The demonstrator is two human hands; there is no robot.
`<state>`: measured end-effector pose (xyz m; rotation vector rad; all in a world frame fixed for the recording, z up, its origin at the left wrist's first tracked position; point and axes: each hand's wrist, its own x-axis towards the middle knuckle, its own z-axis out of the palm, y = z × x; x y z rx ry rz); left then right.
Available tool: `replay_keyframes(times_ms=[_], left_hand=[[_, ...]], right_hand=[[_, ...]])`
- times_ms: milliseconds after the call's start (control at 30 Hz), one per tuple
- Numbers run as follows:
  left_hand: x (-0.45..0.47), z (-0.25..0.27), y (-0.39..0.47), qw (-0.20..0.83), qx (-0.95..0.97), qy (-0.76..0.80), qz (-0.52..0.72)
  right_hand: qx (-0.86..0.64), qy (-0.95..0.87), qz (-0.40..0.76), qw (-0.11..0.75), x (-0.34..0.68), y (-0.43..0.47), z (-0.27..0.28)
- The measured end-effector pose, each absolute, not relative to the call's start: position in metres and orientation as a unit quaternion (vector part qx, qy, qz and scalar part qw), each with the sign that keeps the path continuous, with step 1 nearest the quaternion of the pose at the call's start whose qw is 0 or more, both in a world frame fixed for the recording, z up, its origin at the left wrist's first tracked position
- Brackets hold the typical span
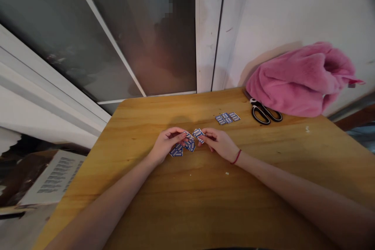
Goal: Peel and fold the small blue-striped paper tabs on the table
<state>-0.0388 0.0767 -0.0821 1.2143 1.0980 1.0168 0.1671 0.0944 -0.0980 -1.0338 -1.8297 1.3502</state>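
Pale varnished wood: table (202,207), grain running mostly left to right, fills the near and middle ground. Two bare hands at work around its centre, forearms entering from the near left and near right.

Left hand (166,143): grip closed, thumb against fingers, pinching a small white-and-blue printed card (189,135). Just below it, partly behind the fingers, a loose cluster of flat white-and-blue pieces (177,151); whether the hand touches these I cannot tell.

Right hand (222,143): grip likewise closed, thumb and fingers on a small white card with blue edging (197,133), maybe more than one layer; count unclear. Thin red cord bracelet (236,157) at this wrist. The two held cards sit close together, side by side; contact between them cannot be made out.

Far and right of the hands, a second group of blue-and-white pieces (224,118) lies flat on the table. Farther right, scissors with black, white-lined handles (261,114), loops toward the near side, blades hidden. Next to them, a fluffy pink plush bundle (295,80), at the far right against a white wall (281,11).

White crumbs (227,173) scattered nearby. Beyond the far edge, white-framed dark glass panels (158,58). Left, lower than the tabletop: printed cardboard box (55,177).
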Motion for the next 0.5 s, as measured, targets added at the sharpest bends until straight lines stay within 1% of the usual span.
replay_keyframes(times_ms=[133,367,500], left_hand=[[-0.0309,-0.0825,0.0734,0.577,0.513,0.464,0.434],[-0.029,-0.0887,0.072,0.493,0.579,0.504,0.409],[-0.031,-0.0907,0.0747,0.491,0.57,0.507,0.42]], right_hand=[[-0.38,-0.707,0.503,0.321,0.1651,0.0913,-0.0996],[-0.332,-0.708,0.547,0.299,0.1662,0.0915,-0.0962],[-0.321,-0.705,0.558,0.298,0.1664,0.0923,-0.0977]])
